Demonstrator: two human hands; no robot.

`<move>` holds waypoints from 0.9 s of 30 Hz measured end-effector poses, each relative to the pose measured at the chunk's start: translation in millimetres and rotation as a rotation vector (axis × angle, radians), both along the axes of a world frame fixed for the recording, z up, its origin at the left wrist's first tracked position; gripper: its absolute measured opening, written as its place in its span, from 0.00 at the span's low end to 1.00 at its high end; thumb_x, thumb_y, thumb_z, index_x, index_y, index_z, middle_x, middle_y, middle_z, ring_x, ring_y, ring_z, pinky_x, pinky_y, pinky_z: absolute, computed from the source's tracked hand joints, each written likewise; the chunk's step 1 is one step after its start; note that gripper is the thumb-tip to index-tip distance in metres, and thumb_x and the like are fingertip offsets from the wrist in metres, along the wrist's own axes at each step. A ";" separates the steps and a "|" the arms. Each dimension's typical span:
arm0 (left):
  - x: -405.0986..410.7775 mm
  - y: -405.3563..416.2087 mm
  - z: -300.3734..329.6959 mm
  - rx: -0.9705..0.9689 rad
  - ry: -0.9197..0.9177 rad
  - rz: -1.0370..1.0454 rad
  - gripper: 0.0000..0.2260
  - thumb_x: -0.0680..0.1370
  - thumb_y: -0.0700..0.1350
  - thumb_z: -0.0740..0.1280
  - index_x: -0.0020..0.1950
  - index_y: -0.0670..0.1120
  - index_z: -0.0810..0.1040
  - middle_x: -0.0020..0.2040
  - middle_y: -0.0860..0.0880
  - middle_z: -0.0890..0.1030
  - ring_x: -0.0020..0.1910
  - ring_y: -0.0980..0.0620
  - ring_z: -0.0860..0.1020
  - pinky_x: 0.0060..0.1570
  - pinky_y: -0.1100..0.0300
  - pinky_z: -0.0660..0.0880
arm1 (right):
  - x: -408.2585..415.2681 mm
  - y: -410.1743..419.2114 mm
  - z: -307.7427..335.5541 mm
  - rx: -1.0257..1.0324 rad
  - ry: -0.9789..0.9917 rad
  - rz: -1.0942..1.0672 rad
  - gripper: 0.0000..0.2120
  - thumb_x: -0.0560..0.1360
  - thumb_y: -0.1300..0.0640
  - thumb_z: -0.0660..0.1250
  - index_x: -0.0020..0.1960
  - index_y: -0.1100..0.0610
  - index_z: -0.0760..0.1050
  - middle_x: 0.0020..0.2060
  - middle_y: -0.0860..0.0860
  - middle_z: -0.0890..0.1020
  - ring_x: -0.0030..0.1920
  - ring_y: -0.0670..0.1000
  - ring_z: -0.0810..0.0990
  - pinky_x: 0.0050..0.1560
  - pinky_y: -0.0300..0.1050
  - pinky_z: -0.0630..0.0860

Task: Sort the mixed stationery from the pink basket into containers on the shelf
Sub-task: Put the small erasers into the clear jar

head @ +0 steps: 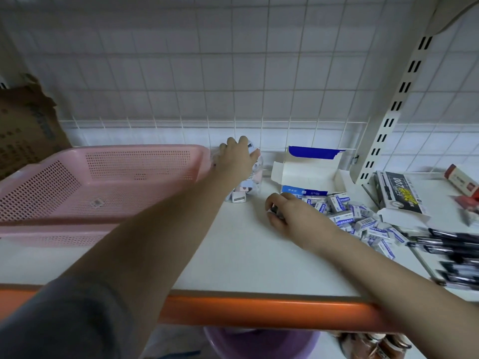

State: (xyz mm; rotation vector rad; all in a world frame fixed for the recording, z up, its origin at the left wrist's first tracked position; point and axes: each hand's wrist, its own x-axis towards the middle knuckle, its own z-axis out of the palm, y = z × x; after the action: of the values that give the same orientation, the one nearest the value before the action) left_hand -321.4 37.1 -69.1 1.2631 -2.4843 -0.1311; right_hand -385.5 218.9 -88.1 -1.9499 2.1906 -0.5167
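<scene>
The pink basket [103, 182] lies on the white shelf [233, 250] at the left, and its inside looks bare. My left hand [237, 159] reaches over the top of a clear container [255, 177] of small pastel items beside the basket, and a small white and blue piece shows at its fingertips. My right hand [282, 211] rests on the shelf with its fingers curled round a small dark and white item. A pile of white and blue boxed erasers [357, 218] lies right of that hand, in front of an open blue and white carton [308, 172].
A black pen box [399, 195] and loose black pens [451, 250] lie at the right. A brown cardboard box [23, 125] stands at the far left. The shelf has an orange front edge [259, 309], a slotted upright [394, 107] and a purple tub [259, 343] below.
</scene>
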 end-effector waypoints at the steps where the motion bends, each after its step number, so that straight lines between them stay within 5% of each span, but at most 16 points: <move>1: 2.9 -0.6 2.6 -0.015 -0.013 0.038 0.20 0.81 0.54 0.54 0.68 0.45 0.67 0.61 0.42 0.69 0.60 0.41 0.68 0.54 0.51 0.67 | -1.1 -0.2 0.1 -0.011 -0.012 0.004 0.07 0.79 0.56 0.58 0.55 0.56 0.71 0.50 0.54 0.73 0.46 0.57 0.76 0.49 0.50 0.74; 5: 10.8 -13.3 11.7 0.045 -0.058 0.123 0.19 0.82 0.52 0.52 0.66 0.42 0.69 0.61 0.40 0.71 0.60 0.41 0.69 0.58 0.50 0.67 | -8.9 -2.1 1.5 -0.048 -0.052 0.007 0.05 0.79 0.57 0.59 0.53 0.55 0.71 0.48 0.53 0.73 0.44 0.55 0.76 0.49 0.49 0.73; 10: 22.8 -14.9 20.9 0.113 -0.021 -0.061 0.20 0.82 0.52 0.56 0.69 0.41 0.68 0.64 0.39 0.72 0.61 0.42 0.72 0.56 0.54 0.68 | -14.8 -6.4 3.7 -0.104 -0.084 -0.004 0.05 0.79 0.58 0.59 0.53 0.56 0.71 0.44 0.49 0.70 0.41 0.50 0.71 0.44 0.44 0.70; 13: 21.1 -13.0 17.6 0.079 -0.055 -0.071 0.19 0.82 0.53 0.54 0.63 0.41 0.73 0.57 0.40 0.77 0.54 0.44 0.74 0.51 0.54 0.70 | -14.0 -7.3 5.3 -0.127 -0.105 0.000 0.05 0.79 0.58 0.59 0.53 0.56 0.71 0.43 0.49 0.70 0.40 0.50 0.72 0.45 0.46 0.72; 19: 4.7 -5.9 12.3 0.113 -0.234 0.059 0.32 0.78 0.65 0.51 0.72 0.42 0.62 0.68 0.37 0.66 0.67 0.40 0.63 0.64 0.49 0.62 | -17.8 -5.4 2.9 -0.143 -0.120 0.003 0.05 0.79 0.58 0.59 0.53 0.57 0.72 0.43 0.50 0.71 0.41 0.50 0.72 0.45 0.47 0.73; 22: 1.7 -4.0 17.0 0.217 -0.117 -0.024 0.26 0.80 0.60 0.55 0.70 0.43 0.67 0.66 0.38 0.68 0.66 0.41 0.65 0.62 0.52 0.63 | -23.6 -3.3 -0.1 -0.144 -0.130 -0.011 0.05 0.79 0.58 0.59 0.52 0.56 0.72 0.44 0.50 0.72 0.40 0.50 0.72 0.44 0.46 0.72; 27: 20.6 -14.8 30.9 0.085 -0.107 -0.095 0.17 0.78 0.53 0.65 0.63 0.45 0.76 0.61 0.44 0.77 0.60 0.44 0.73 0.57 0.56 0.67 | -32.1 -5.4 -1.2 -0.172 -0.152 -0.026 0.04 0.79 0.58 0.60 0.51 0.55 0.72 0.44 0.52 0.74 0.40 0.52 0.74 0.42 0.45 0.72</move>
State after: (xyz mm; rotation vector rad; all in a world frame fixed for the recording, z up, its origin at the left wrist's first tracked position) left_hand -300.8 22.3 -38.2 1.2149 -2.6574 -0.2004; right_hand -417.5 213.4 -89.3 -1.8935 2.1419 -0.8538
